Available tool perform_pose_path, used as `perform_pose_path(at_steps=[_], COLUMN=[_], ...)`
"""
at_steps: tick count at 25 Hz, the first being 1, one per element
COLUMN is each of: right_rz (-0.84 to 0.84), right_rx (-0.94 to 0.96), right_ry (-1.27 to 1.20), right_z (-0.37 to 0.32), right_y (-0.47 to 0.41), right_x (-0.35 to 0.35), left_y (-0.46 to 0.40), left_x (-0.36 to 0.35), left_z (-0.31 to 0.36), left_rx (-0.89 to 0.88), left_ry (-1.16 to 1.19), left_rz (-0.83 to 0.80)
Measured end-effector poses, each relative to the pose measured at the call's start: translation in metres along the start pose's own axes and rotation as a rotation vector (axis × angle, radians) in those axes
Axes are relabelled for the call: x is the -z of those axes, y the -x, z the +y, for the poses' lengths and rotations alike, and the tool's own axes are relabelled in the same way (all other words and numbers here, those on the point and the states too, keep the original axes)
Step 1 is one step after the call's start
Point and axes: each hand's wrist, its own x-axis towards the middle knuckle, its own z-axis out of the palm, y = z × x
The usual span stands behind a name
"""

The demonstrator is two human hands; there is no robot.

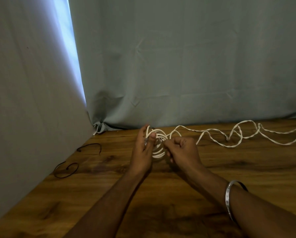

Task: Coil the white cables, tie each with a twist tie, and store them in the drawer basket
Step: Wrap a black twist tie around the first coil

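Note:
A white cable wound into several loops [158,152] hangs between my two hands above the wooden table [109,194]. My left hand [143,150] grips the coil's left side, its thumb pressed over the strands. At the coil's right side my right hand [181,152] has its fingers curled, pinching something there; a thin dark strand, seemingly a twist tie [161,138], crosses the loops. More white cable [229,137] trails in loose waves to the right along the table's far edge. No drawer basket is in view.
Two black twist ties lie on the table at the left, one [90,147] farther back and one [66,170] nearer. Grey-blue curtains [178,66] hang behind the table and along its left side. A silver bangle [229,200] sits on my right wrist.

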Motion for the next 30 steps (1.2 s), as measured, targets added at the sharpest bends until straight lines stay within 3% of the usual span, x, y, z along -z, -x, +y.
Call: perform_pose_path(at_steps=[8, 16, 23, 30], right_rz=[-0.049, 0.073, 0.091, -0.028], right_rx=[0.003, 0.175, 0.19, 0.091], right_ry=[0.069, 0.167, 0.191, 0.046], right_z=[0.0, -0.003, -0.002, -0.012], right_y=[0.001, 0.007, 0.007, 0.014], right_x=[0.0, -0.003, -0.002, -0.007], left_y=[-0.003, -0.001, 0.001, -0.003], left_x=[0.001, -0.003, -0.007, -0.001], left_z=[0.004, -0.001, 0.004, 0.003], left_rx=[-0.078, -0.005, -0.032, -0.072], left_ry=[0.035, 0.104, 0.114, 0.102], left_rz=[0.032, 0.005, -0.014, 0.177])
